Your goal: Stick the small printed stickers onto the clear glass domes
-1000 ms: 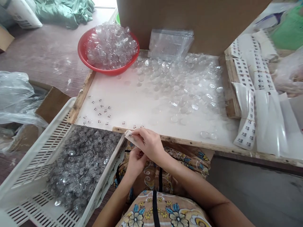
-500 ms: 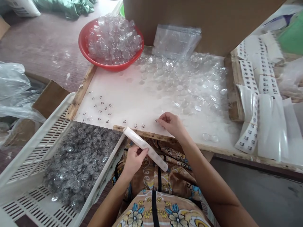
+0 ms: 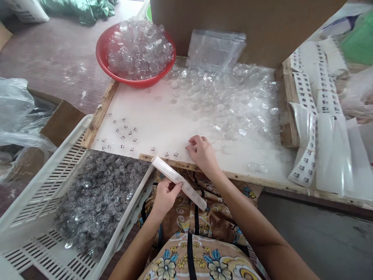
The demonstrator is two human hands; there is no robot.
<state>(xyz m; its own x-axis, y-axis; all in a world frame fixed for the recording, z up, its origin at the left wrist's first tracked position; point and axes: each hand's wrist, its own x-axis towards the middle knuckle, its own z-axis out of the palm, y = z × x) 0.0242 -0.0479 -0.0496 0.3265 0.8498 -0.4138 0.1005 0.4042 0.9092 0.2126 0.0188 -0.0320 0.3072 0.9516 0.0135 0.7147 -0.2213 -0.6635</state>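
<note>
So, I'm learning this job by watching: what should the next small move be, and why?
Probably bring the right hand over to the strip, if its fingertips are free; I can't tell whether they hold anything. The left hand pinches the strip within easy reach, and many clear discs without visible prints lie on the board.

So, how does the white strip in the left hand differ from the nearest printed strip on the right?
The held strip shows a mostly blank side; the printed strip shows dark prints. The held strip is nearly straight; the printed strip curves. The left hand pinches the held strip, while the printed strip lies untouched. Both are long, narrow and white.
</note>
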